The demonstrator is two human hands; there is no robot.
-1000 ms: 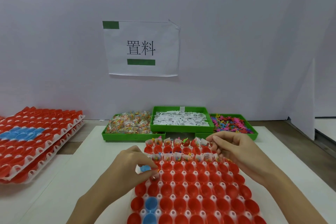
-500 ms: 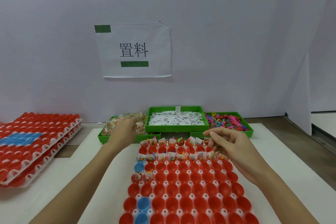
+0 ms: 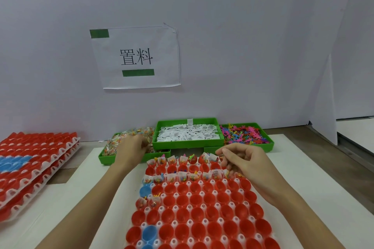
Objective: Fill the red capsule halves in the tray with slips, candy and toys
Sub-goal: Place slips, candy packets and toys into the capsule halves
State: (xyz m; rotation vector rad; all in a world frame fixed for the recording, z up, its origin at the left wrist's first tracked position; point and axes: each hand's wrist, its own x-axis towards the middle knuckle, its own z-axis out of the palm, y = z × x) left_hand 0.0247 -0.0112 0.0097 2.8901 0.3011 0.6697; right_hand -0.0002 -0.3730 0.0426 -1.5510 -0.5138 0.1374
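A white tray point(image 3: 189, 222) of red capsule halves point(image 3: 182, 201) lies in front of me. Its two far rows point(image 3: 183, 177) hold candy packets, slips and small toys, as do two halves at the left point(image 3: 146, 202). Several blue halves point(image 3: 149, 232) sit along the left side. My left hand point(image 3: 131, 147) reaches into the candy packets point(image 3: 125, 137), its fingers curled into the pile. My right hand point(image 3: 240, 163) hovers over the tray's far right corner with fingers curled, thumb and forefinger pinching something small that I cannot make out.
Three green bins stand behind the tray: the candy bin point(image 3: 105, 157), paper slips point(image 3: 188, 133) and coloured plastic toys point(image 3: 244, 135). Stacked trays of red and blue halves point(image 3: 30, 168) lie at the left. A paper sign point(image 3: 137, 58) hangs on the wall.
My left hand left the tray's left side and went forward into the candy bin, then sank into the pile. My right hand stayed over the far right corner.
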